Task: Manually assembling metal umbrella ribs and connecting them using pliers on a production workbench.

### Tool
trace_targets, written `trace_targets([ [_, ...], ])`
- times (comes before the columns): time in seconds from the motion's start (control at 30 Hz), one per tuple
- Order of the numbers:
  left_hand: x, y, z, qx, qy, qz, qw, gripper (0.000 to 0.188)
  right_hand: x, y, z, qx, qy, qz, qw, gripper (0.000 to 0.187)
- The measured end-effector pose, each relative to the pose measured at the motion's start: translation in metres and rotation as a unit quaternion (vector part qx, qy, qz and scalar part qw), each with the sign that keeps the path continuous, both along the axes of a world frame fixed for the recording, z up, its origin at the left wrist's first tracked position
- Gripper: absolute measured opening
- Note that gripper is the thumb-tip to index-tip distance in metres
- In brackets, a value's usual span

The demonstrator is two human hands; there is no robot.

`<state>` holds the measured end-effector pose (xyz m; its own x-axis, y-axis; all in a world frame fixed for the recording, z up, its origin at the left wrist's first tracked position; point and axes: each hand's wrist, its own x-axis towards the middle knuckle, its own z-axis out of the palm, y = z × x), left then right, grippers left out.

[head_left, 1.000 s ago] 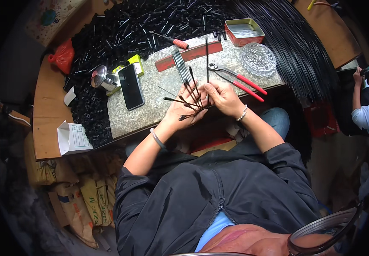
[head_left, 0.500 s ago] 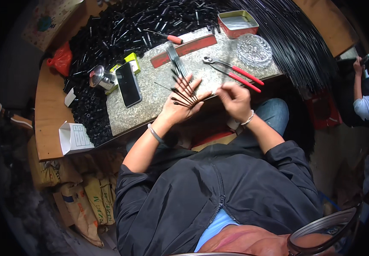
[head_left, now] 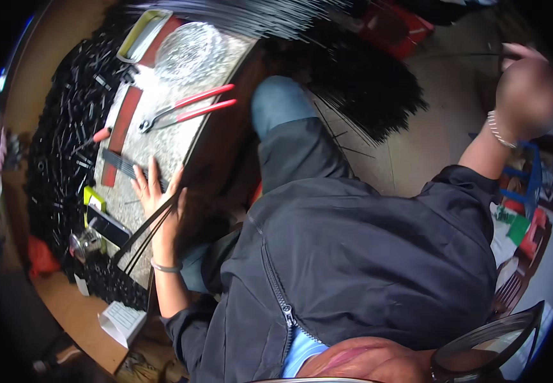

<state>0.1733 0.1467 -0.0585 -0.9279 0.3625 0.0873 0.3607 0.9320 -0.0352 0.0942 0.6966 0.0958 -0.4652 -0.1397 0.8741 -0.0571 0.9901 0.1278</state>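
Observation:
My left hand [head_left: 160, 207] lies by the near edge of the speckled stone slab [head_left: 168, 137], fingers spread. Several thin black rods [head_left: 147, 235] cross it at the thumb side and slant toward the black phone [head_left: 109, 225]. Just past its fingertips a bundle of thin dark strips [head_left: 123, 165] rests on the slab, across a red bar [head_left: 121, 134]. My right hand [head_left: 527, 96] is raised far out to the right, away from the slab. It is smeared, so its fingers and anything in them cannot be made out.
Red-handled pliers [head_left: 190, 105], a clear glass dish [head_left: 190, 54] and an open tin [head_left: 145, 37] sit on the slab. Black parts [head_left: 66, 127] heap behind it. A white box [head_left: 122, 322] stands at the near left. Long black rods [head_left: 366, 96] stand in a bundle beside my knee.
My view has swung right, so the bench now lies at the left. My right hand has moved from beside my left hand far out to the right. The rods remain at my left hand.

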Motion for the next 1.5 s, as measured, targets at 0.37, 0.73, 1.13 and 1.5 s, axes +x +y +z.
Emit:
trace_targets([
  [0.37,0.004,0.003,0.008,0.027,-0.045,0.039,0.998,0.046,0.024,-0.012,-0.379,-0.15,-0.474,0.095,0.862,0.016],
  [0.73,0.005,-0.005,0.003,0.02,-0.012,0.025,0.999,0.048,-0.05,-0.133,-0.167,-0.36,-0.77,0.336,0.405,0.018],
  [1.13,0.005,0.0,0.004,0.042,0.005,0.028,0.999,0.05,-0.305,-0.152,-0.13,-0.076,-0.317,0.053,0.944,0.02],
  [1.5,0.005,-0.005,0.007,0.044,0.003,0.031,0.999,0.049,-0.308,-0.158,-0.131,-0.08,-0.36,0.007,0.929,0.022],
])
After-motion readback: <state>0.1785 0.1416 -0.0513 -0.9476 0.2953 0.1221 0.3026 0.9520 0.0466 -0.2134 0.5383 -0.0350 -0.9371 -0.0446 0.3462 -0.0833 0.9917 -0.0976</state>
